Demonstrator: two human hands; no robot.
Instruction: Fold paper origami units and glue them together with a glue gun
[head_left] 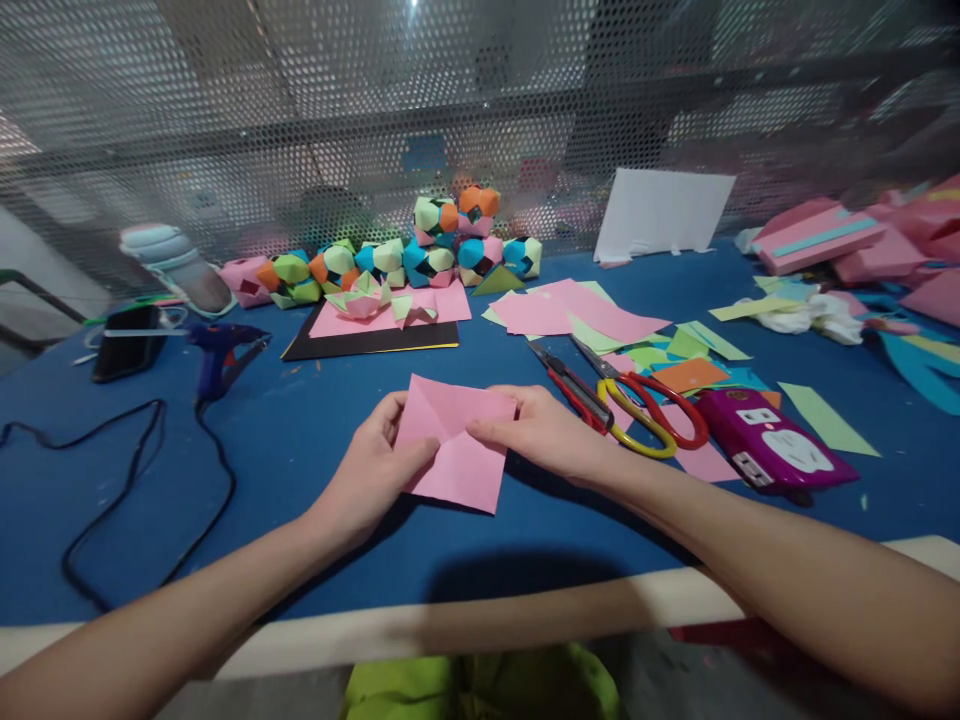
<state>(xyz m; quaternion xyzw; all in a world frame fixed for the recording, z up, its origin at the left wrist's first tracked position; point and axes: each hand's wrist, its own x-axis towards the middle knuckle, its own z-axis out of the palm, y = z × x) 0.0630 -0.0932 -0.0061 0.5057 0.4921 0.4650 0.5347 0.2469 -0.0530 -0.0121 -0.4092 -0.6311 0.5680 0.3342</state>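
A pink square of paper (pixel 463 470) with crease lines is held just over the blue table, near its front edge. My left hand (pixel 379 460) grips its left side, the thumb lying on top and the fingers behind. On the right side, my right hand (pixel 536 430) pinches the sheet between thumb and fingers. The fingers beneath the paper are partly hidden. Right of my right hand lie a red utility knife (pixel 574 385) and scissors (pixel 660 405) with red and yellow handles.
A blue glue gun (pixel 217 355) with a black cord lies left, near a phone (pixel 127 340) and a bottle (pixel 180 265). Folded paper balls (pixel 427 262) line the back. Pink sheets (pixel 574 308), paper scraps (pixel 686 375) and a purple packet (pixel 772 445) lie right.
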